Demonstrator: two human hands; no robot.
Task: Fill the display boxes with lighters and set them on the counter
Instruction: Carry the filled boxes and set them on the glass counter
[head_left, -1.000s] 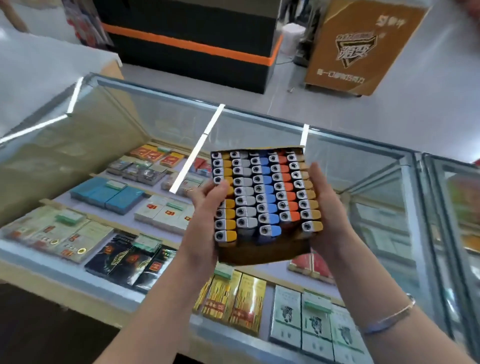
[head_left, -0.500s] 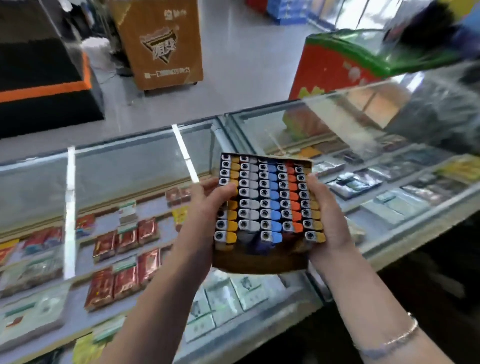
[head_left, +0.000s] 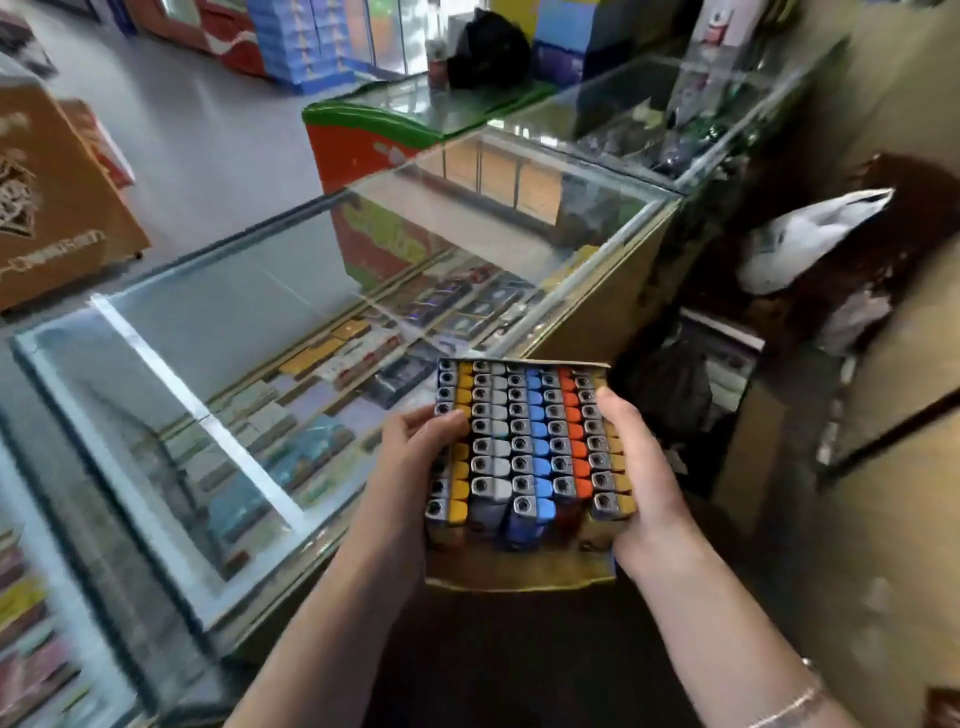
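Note:
I hold a brown cardboard display box (head_left: 519, 569) in front of me, above the near edge of the glass counter (head_left: 208, 332). Several rows of lighters (head_left: 524, 441) stand packed in it, with yellow, grey, blue and orange caps. My left hand (head_left: 410, 467) grips the box's left side, thumb curled over the yellow row. My right hand (head_left: 636, 478) grips the right side, thumb along the outer row. The box tilts slightly toward me.
Cigarette packs lie under the counter glass. A red and green chest freezer (head_left: 374, 135) stands beyond the counter. A second glass case (head_left: 675, 119) runs along the right, with a white plastic bag (head_left: 800, 239) and dark shelving beside it. A brown carton (head_left: 57, 208) sits far left.
My view has swung to the right along the counter, toward its right end. The box stays gripped in both hands, now lower and nearer the counter's right corner.

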